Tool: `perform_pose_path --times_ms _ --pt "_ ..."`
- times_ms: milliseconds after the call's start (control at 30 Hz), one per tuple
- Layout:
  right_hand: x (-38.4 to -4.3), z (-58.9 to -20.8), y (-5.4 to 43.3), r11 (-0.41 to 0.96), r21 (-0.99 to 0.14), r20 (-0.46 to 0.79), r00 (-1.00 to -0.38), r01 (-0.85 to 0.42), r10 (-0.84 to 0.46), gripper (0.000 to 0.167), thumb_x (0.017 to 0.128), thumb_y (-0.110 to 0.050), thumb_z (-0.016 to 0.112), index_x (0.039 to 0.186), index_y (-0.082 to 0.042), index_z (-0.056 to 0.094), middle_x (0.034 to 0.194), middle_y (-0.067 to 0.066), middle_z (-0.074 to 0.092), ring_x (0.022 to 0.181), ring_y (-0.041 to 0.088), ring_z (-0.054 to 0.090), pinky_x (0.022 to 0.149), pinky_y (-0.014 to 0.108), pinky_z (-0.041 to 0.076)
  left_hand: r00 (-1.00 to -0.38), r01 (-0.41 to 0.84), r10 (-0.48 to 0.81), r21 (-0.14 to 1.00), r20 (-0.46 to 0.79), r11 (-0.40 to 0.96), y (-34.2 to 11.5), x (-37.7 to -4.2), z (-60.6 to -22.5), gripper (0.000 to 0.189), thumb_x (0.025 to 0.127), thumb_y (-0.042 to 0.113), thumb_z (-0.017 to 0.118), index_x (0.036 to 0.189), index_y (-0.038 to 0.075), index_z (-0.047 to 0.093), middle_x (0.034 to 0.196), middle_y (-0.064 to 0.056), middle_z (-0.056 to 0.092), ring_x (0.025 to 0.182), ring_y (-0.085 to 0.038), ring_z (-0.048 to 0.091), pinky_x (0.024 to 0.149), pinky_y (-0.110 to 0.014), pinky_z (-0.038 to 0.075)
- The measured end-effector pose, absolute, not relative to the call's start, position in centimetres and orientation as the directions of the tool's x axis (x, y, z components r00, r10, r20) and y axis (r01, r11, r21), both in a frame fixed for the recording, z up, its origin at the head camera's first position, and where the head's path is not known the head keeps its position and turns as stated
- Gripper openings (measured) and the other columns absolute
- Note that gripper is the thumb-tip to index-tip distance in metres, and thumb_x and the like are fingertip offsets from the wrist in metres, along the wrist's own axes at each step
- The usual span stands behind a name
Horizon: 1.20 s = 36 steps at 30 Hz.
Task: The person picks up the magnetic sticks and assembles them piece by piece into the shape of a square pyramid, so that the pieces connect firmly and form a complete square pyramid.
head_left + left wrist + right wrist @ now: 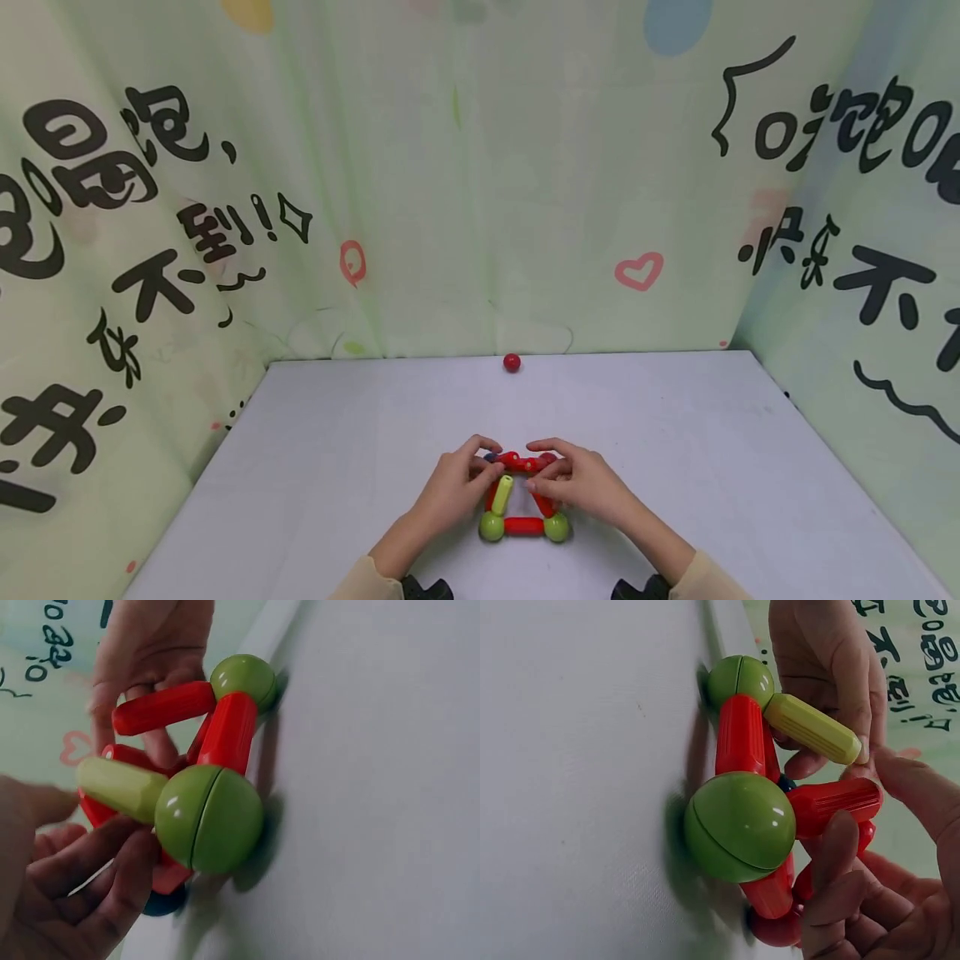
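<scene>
A frame of magnetic rods and balls lies between the hands: two green balls (492,526) in front, joined by a red rod (523,526), with further red rods (511,461) behind. A blue ball (164,901) sits at the back left, a red ball (776,928) at the back right. From the left green ball rises a yellow-green rod (814,729); the left hand (463,482) pinches it near its upper end. The right hand (583,481) pinches a red rod (838,804) that rises from the right green ball. Fingers partly hide the back of the frame.
A loose red ball (512,362) lies near the table's far edge. The white table (337,433) is enclosed by light green curtains (480,208) with black lettering at the sides. Dark wrist bands (427,589) show at the bottom.
</scene>
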State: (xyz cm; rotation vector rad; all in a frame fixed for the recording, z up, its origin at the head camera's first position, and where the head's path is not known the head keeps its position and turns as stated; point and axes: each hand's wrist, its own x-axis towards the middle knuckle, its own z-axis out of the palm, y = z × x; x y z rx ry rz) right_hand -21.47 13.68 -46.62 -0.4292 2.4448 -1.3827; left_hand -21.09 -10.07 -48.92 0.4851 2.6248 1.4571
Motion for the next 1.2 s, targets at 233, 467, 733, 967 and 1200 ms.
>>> perform_pose_path --times_ms 233,467,733,967,1200 --pt "-21.0 -46.6 13.9 0.492 -0.865 -0.122 -0.913 -0.094 -0.389 0.072 0.086 -0.018 0.084 0.148 -0.007 0.049 0.095 0.001 0.076 0.075 0.017 0.066 0.067 0.024 0.054 -0.9 0.167 0.435 0.901 -0.026 0.4 -11.2 -20.9 -49.4 0.017 0.094 0.023 0.077 0.105 0.016 0.065 0.094 0.006 0.075 0.085 -0.007 0.068 0.076 -0.02 0.053" --pt "-21.3 -46.5 13.9 0.491 -0.865 -0.091 -0.93 -0.103 -0.357 0.066 0.088 -0.017 0.083 0.146 -0.009 0.052 0.097 0.001 0.076 0.076 0.018 0.063 0.063 0.023 0.05 -0.877 0.246 0.479 0.889 0.035 0.385 -10.6 -21.0 -49.4 0.017 0.094 0.021 0.077 0.109 0.019 0.068 0.099 0.009 0.072 0.089 -0.003 0.066 0.08 -0.02 0.054" --pt "-21.9 -46.2 14.1 0.485 -0.869 -0.091 -0.933 -0.097 -0.349 0.052 0.094 -0.03 0.076 0.137 -0.005 0.059 0.089 0.002 0.073 0.066 0.02 0.066 0.063 0.03 0.056 -0.895 0.232 0.445 0.886 0.033 0.401 -10.8 -20.9 -49.5 0.022 0.093 0.02 0.078 0.111 0.017 0.066 0.098 0.008 0.07 0.086 -0.004 0.063 0.078 -0.019 0.053" --pt "-25.0 -46.5 14.4 0.523 -0.847 -0.027 -0.974 -0.096 -0.223 0.031 0.101 -0.024 0.067 0.127 -0.007 0.065 0.09 0.003 0.074 0.067 0.02 0.065 0.066 0.027 0.056 -0.904 0.254 0.428 0.807 0.001 0.533 -11.7 -21.1 -49.3 0.055 0.079 0.033 0.091 0.123 0.021 0.06 0.118 0.002 0.057 0.091 -0.011 0.056 0.076 -0.021 0.053" --pt "-29.4 -48.1 15.0 0.603 -0.781 0.026 -0.972 -0.164 -0.232 0.033 0.103 -0.015 0.059 0.135 -0.006 0.061 0.105 0.011 0.071 0.072 0.018 0.064 0.07 0.028 0.055 -0.878 0.193 0.45 0.741 -0.161 0.643 -11.3 -21.5 -49.4 0.118 0.068 0.043 0.096 0.161 0.02 0.027 0.154 -0.006 0.035 0.102 -0.012 0.053 0.081 -0.024 0.055"
